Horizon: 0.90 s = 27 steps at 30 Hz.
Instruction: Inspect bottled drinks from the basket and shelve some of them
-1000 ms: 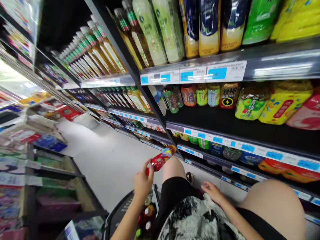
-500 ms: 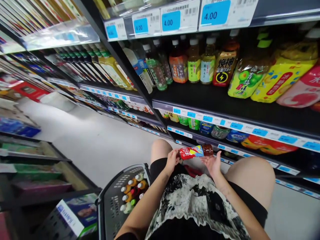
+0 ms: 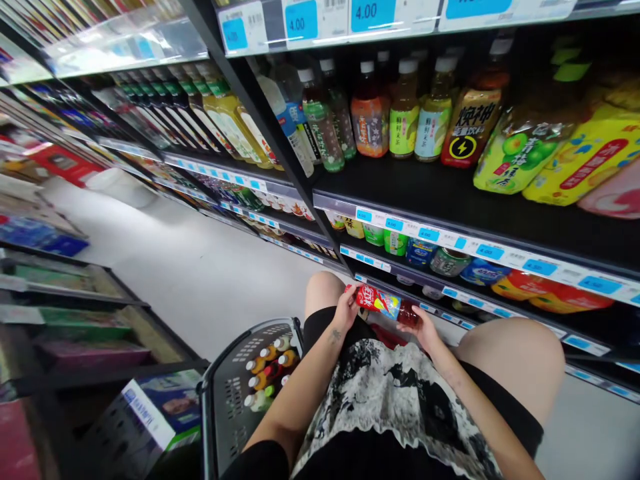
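A drink bottle [image 3: 383, 304] with a red, yellow and blue label and dark reddish-brown liquid lies sideways between my hands, above my knees. My left hand [image 3: 347, 305] is closed around its red-labelled end. At the other end, my right hand [image 3: 421, 325] has its fingers wrapped around the dark end of the bottle. To the left of my legs stands a grey shopping basket [image 3: 225, 373] with several capped drink bottles [image 3: 270, 370] in it.
Drink shelves [image 3: 400, 193] with price tags run along the front and right, close to my knees. Bottles [image 3: 370, 113] stand on the middle shelf. At lower left are a display rack [image 3: 165, 363] and a printed box [image 3: 165, 413]. The pale aisle floor [image 3: 200, 260] stretches to the left.
My right hand, spread and beside the bottle's dark end before, now grips that end. The bottle has turned slightly, its right end lower. My view has shifted a little.
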Available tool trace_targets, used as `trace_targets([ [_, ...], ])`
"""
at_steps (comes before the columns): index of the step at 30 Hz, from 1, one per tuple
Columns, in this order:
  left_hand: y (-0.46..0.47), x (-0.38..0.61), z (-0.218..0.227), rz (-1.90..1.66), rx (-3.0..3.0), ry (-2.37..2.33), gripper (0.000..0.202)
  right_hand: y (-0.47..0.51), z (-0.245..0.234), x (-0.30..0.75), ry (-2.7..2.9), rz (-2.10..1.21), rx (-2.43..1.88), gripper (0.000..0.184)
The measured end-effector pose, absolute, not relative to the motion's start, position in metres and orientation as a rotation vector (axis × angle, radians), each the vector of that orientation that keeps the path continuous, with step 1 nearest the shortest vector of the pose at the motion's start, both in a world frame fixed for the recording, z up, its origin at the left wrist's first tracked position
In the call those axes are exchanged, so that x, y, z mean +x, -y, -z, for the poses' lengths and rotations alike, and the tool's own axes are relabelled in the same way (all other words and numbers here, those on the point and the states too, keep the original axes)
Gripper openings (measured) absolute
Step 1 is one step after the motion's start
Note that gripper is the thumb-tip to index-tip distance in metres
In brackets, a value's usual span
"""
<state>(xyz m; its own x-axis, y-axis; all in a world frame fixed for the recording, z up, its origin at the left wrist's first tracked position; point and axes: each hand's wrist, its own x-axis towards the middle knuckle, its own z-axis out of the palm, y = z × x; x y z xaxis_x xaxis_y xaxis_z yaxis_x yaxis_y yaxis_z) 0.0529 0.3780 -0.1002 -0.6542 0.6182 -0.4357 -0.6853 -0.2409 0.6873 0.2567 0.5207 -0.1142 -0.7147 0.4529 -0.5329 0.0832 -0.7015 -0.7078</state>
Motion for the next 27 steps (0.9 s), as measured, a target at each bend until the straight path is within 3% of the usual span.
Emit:
trace_targets([
  [5,-0.37,0.057,0.087,-2.039,-0.002,-1.053,0.076,-0.519,0.103,0.264,1.239,-2.572,-0.873,0.048],
  [11,-0.359,0.073,0.07,-2.041,0.185,-0.879,0.071,-0.484,0.098,0.271,1.399,-2.724,-0.585,0.068],
  [17,-0.349,0.094,0.021,-1.961,0.495,-0.917,0.073,-0.46,0.098,0.279,1.309,-2.729,-0.629,0.062],
  [21,-0.352,0.1,-0.016,-1.841,0.783,-1.055,0.085,-0.473,0.093,0.28,1.244,-2.784,-0.424,0.058],
  [27,-0.369,0.109,-0.054,-1.637,1.112,-1.346,0.084,-0.477,0.084,0.281,1.153,-2.783,-0.029,0.062],
])
